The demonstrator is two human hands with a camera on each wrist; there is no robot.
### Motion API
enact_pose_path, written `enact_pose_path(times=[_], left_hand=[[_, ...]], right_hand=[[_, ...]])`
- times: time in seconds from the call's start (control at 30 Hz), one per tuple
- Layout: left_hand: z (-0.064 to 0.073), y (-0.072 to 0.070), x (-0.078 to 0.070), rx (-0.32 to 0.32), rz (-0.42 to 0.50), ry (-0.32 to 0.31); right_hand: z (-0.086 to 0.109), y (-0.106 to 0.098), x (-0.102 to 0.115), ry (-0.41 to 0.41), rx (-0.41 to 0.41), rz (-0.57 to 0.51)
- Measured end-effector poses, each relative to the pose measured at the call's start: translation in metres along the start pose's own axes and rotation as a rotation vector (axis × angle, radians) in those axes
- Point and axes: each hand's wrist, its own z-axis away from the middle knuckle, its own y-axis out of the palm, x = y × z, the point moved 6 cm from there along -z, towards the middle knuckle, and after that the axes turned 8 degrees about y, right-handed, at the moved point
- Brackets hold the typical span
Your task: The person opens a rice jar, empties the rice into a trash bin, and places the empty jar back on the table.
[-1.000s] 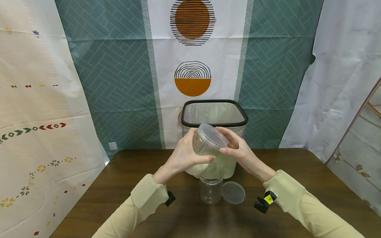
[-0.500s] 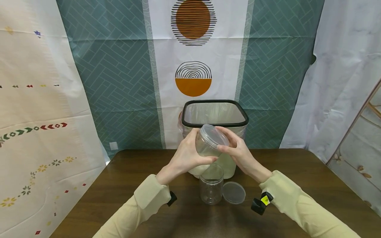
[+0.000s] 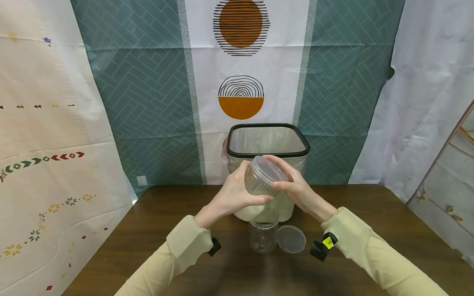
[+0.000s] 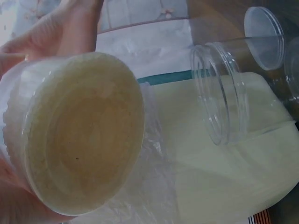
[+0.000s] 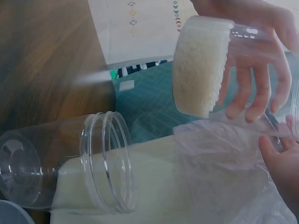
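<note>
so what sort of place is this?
Looks like an improvised indoor filming or work corner, though I can't be sure. Creased teal-and-white printed cloth hangs as a backdrop, more patterned cloth covers the left side, and a lined bin stands right on the wooden table.

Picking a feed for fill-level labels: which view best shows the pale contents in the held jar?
Right wrist: the pale granular contents show side-on through the held jar, bumpy surface included. Left wrist shows mostly their underside; head doesn't show them clearly.

Pale yellow sleeves (image 3: 396, 263), broad cuffs (image 3: 188, 241), black wrist devices (image 3: 215, 246), yellow patch (image 3: 328, 242) on the right.
</note>
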Motion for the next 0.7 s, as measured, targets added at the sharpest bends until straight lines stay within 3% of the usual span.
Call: enact_pose_path(times=[0.13, 0.3, 0.53, 0.7], left_hand=[[0.001, -0.001, 0.001, 0.030, 0.039, -0.022], [0.001, -0.002, 0.001, 0.023, 0.035, -0.017], [0.003, -0.004, 0.002, -0.021, -0.016, -0.019], [0.003, -0.007, 0.004, -0.064, -0.035, -0.017]], right_hand=[[-0.001, 0.001, 0.001, 0.008, 0.058, 0.005], [-0.002, 0.000, 0.003, 0.015, 0.094, 0.035], [0.002, -0.007, -0.001, 0.002, 0.047, 0.095], [0.006, -0.010, -0.002, -0.018, 0.013, 0.071]])
